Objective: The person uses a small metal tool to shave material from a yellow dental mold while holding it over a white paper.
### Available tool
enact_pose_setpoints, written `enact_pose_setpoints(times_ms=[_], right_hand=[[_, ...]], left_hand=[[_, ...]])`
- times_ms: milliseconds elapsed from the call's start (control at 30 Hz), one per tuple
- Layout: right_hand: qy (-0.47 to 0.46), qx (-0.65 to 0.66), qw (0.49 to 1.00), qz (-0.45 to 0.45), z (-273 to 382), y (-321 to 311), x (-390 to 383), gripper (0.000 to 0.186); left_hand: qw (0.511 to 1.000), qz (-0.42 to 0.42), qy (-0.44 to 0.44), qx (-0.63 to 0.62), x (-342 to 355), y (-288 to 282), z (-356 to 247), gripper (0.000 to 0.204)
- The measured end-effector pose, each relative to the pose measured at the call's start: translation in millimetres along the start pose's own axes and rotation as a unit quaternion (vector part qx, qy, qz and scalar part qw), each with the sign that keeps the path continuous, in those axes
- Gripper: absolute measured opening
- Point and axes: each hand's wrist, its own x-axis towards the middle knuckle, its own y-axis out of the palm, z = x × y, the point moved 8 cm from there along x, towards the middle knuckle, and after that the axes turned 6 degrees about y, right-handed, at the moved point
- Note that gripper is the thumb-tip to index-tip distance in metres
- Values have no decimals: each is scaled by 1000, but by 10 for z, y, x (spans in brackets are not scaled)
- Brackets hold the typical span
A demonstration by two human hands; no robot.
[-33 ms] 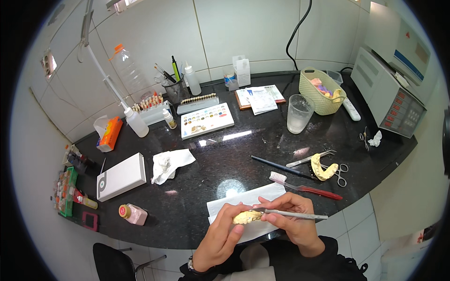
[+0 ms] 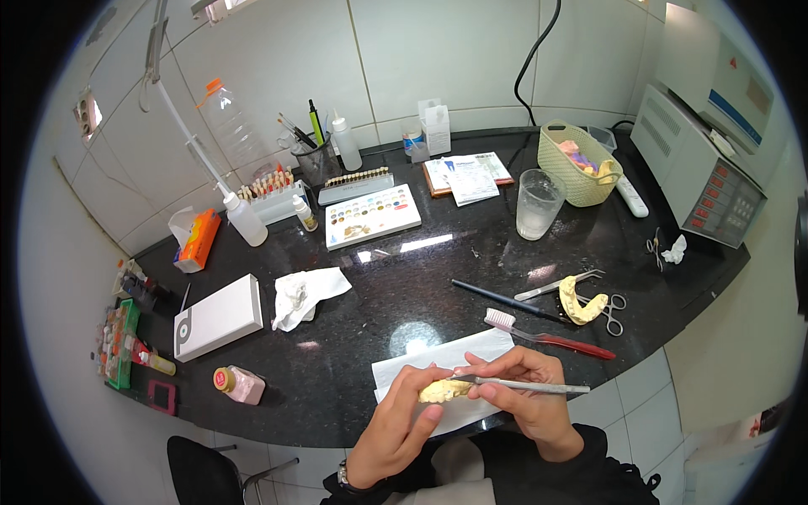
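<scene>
Over a folded white paper towel [image 2: 442,349] at the front of the counter, my left hand [image 2: 391,429] grips a pale yellow dental cast [image 2: 442,390] between fingers and thumb. My right hand [image 2: 530,404] holds a slim metal instrument [image 2: 555,389], its working end against the cast’s right side, with fingertips beside it. Just beyond lie a red-handled toothbrush [image 2: 572,345], a dark slim rod [image 2: 497,296], metal tweezers [image 2: 534,291] and scissor-handled forceps [image 2: 616,320], with a second yellow horseshoe cast [image 2: 581,310] on these tools.
Pink bottle [image 2: 248,389], white box [image 2: 219,317] and crumpled tissue [image 2: 307,299] stand left on the black counter [image 2: 396,278]. Behind are a palette [image 2: 372,217], bottles [image 2: 247,223], glass [image 2: 539,206] and basket [image 2: 572,181]. A boxy machine [image 2: 699,151] fills the back right, a chair [image 2: 202,471] the lower left.
</scene>
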Motion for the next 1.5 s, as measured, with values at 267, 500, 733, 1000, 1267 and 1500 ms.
enact_pose_setpoints(times_ms=[267, 500, 733, 1000, 1267, 1500], right_hand=[[-28, -27, 999, 32, 54, 38, -50, 8], [-26, -13, 1000, -7, 26, 29, -62, 11], [46, -21, 997, -63, -3, -119, 10, 16], [100, 54, 993, -28, -17, 25, -17, 18], [54, 129, 990, -30, -193, 111, -30, 18], [43, 78, 996, -27, -154, 125, -19, 16]], left_hand=[[1000, -11, 23, 15, -2, 33, 27, 28], [999, -8, 24, 25, 2, 33, 15, 28], [999, -27, -12, 27, -10, -2, 33, 28], [999, -25, -14, 29, -16, -9, 54, 27], [1000, -16, -13, 8, -30, 16, 85, 27], [1000, -10, -13, 4, -35, 20, 74, 26]])
